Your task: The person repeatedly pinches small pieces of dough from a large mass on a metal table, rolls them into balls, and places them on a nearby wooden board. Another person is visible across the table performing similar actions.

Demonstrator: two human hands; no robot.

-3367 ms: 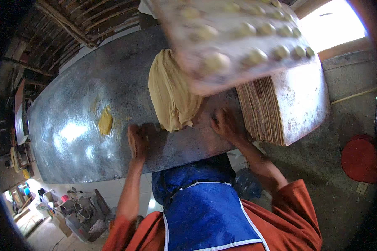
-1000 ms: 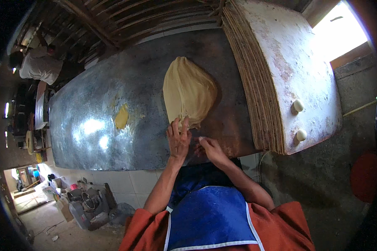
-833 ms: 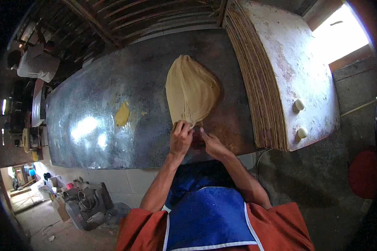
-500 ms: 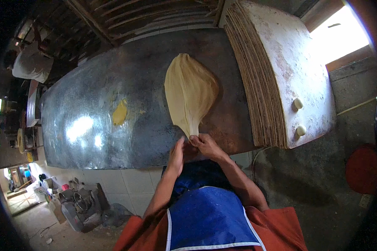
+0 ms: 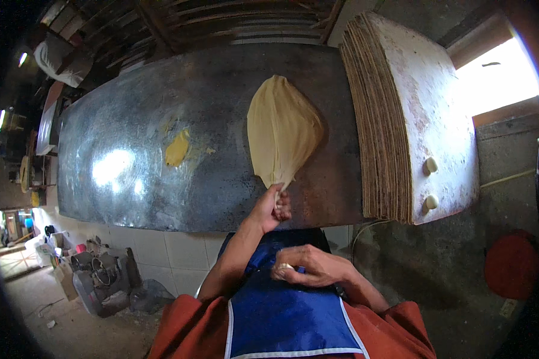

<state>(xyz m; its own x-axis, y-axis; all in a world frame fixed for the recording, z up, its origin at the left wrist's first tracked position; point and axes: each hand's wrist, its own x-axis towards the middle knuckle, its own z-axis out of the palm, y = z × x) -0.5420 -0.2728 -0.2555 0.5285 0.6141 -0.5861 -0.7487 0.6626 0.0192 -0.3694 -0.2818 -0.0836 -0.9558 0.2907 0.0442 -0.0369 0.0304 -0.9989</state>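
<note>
Both hands are showing in the head view. One hand, the left hand (image 5: 273,208), is reaching out to the near edge of the big metal table (image 5: 161,107). Its fingers are pinching the thin bottom tip of the yellow dough sheet (image 5: 282,128). The right hand (image 5: 308,272) is resting low against the blue apron (image 5: 281,317), close to the person's body. Its fingers are curling a little, and something small and pale is sitting at the fingertips, but I cannot tell what it is or whether the hand is gripping it.

That dough sheet is lying flat on the dark, shiny table, toward the right side. It is wide at the far end and getting narrow near the hand, like a leaf. A small yellow dough scrap (image 5: 176,148) is sitting on the table well to the left of it.

Just beside the sheet on the right, a tall stack of thin boards (image 5: 383,131) is standing. Two little pale dough balls (image 5: 430,182) are sitting on its white floury top.
</note>
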